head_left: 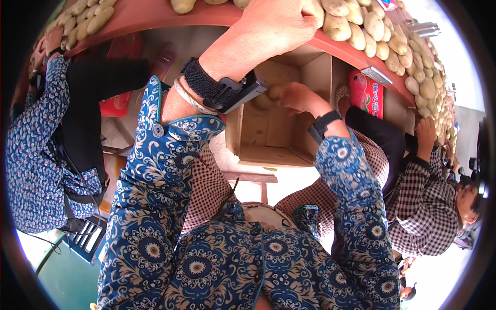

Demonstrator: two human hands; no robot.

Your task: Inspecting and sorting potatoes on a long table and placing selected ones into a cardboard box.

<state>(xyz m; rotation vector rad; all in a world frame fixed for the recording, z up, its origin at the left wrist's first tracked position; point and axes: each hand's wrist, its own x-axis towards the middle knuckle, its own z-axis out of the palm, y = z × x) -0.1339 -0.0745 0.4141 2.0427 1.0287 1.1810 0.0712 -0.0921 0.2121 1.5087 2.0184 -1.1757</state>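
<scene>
My left hand [285, 23] reaches across to the near edge of a red table [228, 15], its fingers curled beside a heap of tan, oval, potato-like produce [337, 27]. The fingertips are cut off by the top of the view, so whether it grips a piece is unclear. Lower down, my right hand [300, 97] is over an open cardboard box [267, 128] below the table edge. Its fingers are bent next to a few similar pieces [263, 100] inside; their tips are partly hidden. Both wrists wear black straps with devices.
A person in a flowered sleeve [50, 100] works at left beside more produce [81, 23]. At right, another person in a checked shirt [418, 213] has a hand [426, 131] at the heap. A red printed carton [366, 93] stands under the table. Below lies a wooden stool frame [252, 177].
</scene>
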